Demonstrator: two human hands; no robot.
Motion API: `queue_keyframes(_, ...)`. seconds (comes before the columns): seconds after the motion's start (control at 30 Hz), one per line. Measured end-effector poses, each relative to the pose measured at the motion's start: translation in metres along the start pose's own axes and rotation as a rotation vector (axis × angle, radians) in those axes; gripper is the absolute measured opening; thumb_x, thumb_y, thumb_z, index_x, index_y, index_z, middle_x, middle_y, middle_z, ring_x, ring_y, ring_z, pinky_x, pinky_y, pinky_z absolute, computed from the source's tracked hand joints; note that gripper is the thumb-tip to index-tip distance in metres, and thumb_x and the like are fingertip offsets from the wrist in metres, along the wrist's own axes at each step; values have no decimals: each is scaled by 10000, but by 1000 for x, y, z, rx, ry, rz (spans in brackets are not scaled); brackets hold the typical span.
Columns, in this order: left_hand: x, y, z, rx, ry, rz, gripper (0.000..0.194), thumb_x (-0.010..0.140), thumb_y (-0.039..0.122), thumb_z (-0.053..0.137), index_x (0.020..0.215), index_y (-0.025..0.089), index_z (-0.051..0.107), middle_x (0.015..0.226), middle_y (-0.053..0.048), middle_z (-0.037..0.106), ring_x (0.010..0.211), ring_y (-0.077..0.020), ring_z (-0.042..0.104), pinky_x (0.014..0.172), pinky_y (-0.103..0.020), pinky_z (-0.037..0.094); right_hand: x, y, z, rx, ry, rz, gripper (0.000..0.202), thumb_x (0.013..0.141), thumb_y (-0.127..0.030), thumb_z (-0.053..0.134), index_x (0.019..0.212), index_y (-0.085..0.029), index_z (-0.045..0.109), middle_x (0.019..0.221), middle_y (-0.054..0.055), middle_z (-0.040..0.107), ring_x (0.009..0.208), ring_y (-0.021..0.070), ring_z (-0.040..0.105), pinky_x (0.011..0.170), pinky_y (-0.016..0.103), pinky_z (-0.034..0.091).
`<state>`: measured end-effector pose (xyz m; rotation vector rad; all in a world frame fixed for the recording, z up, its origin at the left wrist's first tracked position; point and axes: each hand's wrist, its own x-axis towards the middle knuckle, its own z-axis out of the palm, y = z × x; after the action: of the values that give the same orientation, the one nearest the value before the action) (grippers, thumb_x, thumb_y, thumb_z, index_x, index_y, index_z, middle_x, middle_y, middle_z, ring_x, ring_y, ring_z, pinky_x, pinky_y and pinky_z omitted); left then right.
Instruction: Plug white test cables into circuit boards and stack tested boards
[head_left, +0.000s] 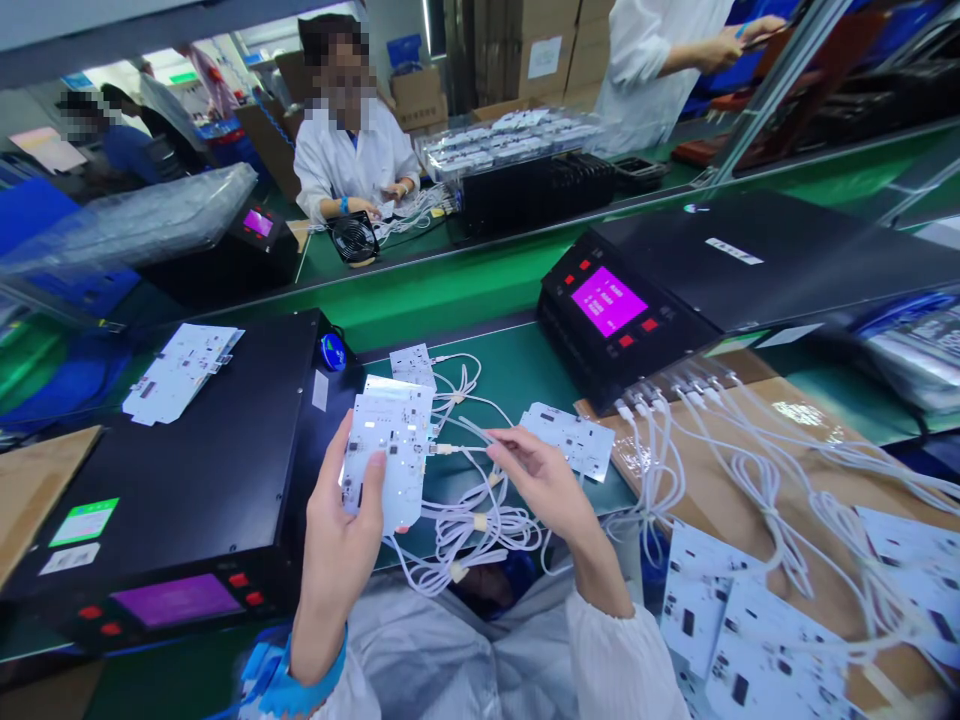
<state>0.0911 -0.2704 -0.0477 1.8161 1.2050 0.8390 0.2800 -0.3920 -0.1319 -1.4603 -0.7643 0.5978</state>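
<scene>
While the left hand [346,535] grips white circuit boards [397,412], the right hand [546,482] pinches a cable [471,449]

Because the thumb presses flat across their face and the fingers wrap the left edge, the thin, stiff boards stand tilted in the left hand, between two black boxes. One edge shows behind another at the top; the exact count cannot be told. Their smooth, glossy surface is dotted with small dark components, and a lower corner is cut at a slant.

At the right edge of the boards sits a slim, pale plug [445,449]; whether it is fully seated cannot be told. Just right of it, the right hand's thumb and fingertips close on the round, smooth cable. Below, looped white cords [480,525] lie in loose, springy coils gathered by pale ties.

To the left is a matte black metal box [232,420] with flat sides, a few similar boards [180,375] stacked on top. To the right, a second box [675,265] has a sloped panel with a glowing magenta screen [609,300]; bunched cords run from its near edge over brown cardboard [795,420]. More flat boards [780,640] overlap at the near right. On the far side, a co-worker [356,155] in a loose white coat sits behind a round black fan [355,238].
</scene>
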Motion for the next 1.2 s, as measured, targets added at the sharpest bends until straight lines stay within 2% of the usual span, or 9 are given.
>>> queue_keyframes(0.1,2,-3,1,-18,-6,-27,646,943,561,659,1535,344,516,1449,-70,651,1270,-284,676,1095,-423,580,-2,-4,1,-2,247,-33,287,966,-470,687,1042,-212,788,1040,76,734,984,208,685,942,376,549)
queue_keyframes(0.17,1,-4,4,-31,-31,-24,669,948,554,653,1555,327,487,1450,-87,647,1222,-283,700,1047,-417,610,-7,-13,8,-5,311,-57,285,974,-433,686,1129,-212,778,1050,80,737,921,197,699,889,366,569)
queue_keyframes(0.27,-1,-4,9,15,-43,31,677,961,556,629,1559,283,468,1459,-123,633,1201,-293,706,957,-402,643,-15,-31,24,20,190,-129,326,1017,-349,636,1310,-238,724,1024,65,730,742,153,681,738,331,583)
queue_keyframes(0.33,-3,-5,13,90,-10,102,654,971,543,613,1541,251,480,1457,-143,629,1268,-305,673,1001,-413,616,-20,-42,38,-19,129,-227,275,1028,-273,617,1268,-252,750,983,51,725,738,146,666,697,310,567)
queue_keyframes(0.43,-7,-8,21,200,33,204,617,992,504,583,1535,227,482,1454,-162,634,1291,-304,666,1030,-405,589,-25,-53,56,-68,152,-354,183,1001,-184,650,1124,-220,781,974,48,739,805,148,669,690,287,553)
queue_keyframes(0.6,-16,-12,29,270,-1,312,534,1035,410,520,1538,232,488,1456,-152,643,1131,-253,747,832,-296,620,-28,-59,75,-54,230,-447,165,977,-121,663,1085,-200,761,959,45,739,775,134,665,670,275,575)
queue_keyframes(0.7,-21,-12,31,251,-21,330,511,1046,382,511,1536,239,493,1455,-134,650,1104,-230,757,786,-265,619,-29,-57,79,-98,289,-453,237,981,-128,650,1154,-230,775,947,48,697,754,137,659,657,283,601)
queue_keyframes(0.8,-23,-11,31,231,-33,343,508,1051,377,509,1539,235,490,1485,-127,628,1205,-233,721,874,-277,623,-30,-55,81,-129,328,-463,281,981,-131,651,1193,-263,780,958,53,678,745,137,656,640,288,612)
queue_keyframes(1.2,-30,-12,31,194,-90,288,533,1041,370,521,1556,251,461,1498,-123,619,1288,-255,680,1005,-328,607,-30,-59,79,-168,323,-498,259,963,-111,648,1145,-234,786,901,55,639,735,144,632,623,295,597)
